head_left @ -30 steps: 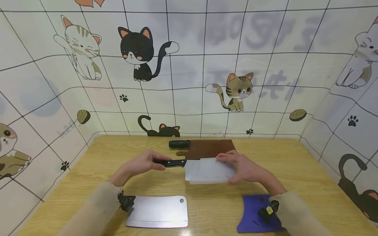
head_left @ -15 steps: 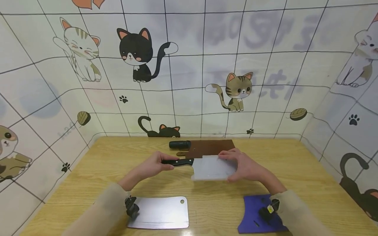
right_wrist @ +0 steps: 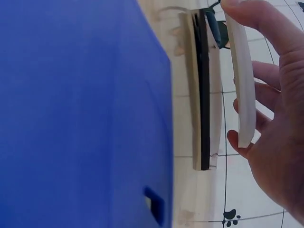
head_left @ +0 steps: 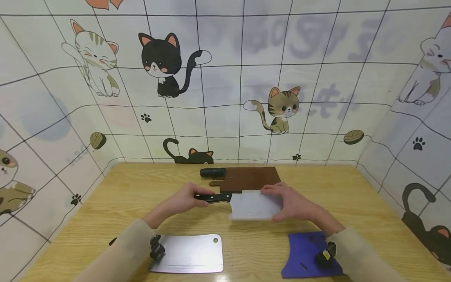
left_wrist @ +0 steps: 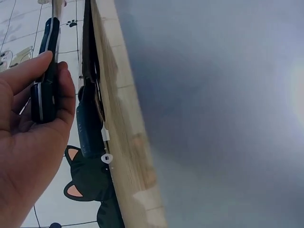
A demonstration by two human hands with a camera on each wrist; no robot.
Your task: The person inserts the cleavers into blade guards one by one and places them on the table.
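Observation:
My left hand grips the black riveted handle of a cleaver just above the table. The blade sits inside a white blade guard, which covers nearly all of it. With thumb and fingers spread across its far end, my right hand holds that guard. The left wrist view shows the thumb and fingers wrapped round the handle. In the right wrist view the guard appears edge-on between thumb and fingers.
Behind the hands lies a brown sheath with a black-handled knife in it. Nearer, a bare steel cleaver blade shape with a corner hole lies at left, and a blue notched board under the right wrist. A cat-patterned curtain encloses the table.
My left hand has moved right, sliding the cleaver blade deeper into the white guard. The right hand has stayed nearly in place, rising slightly and coming back down.

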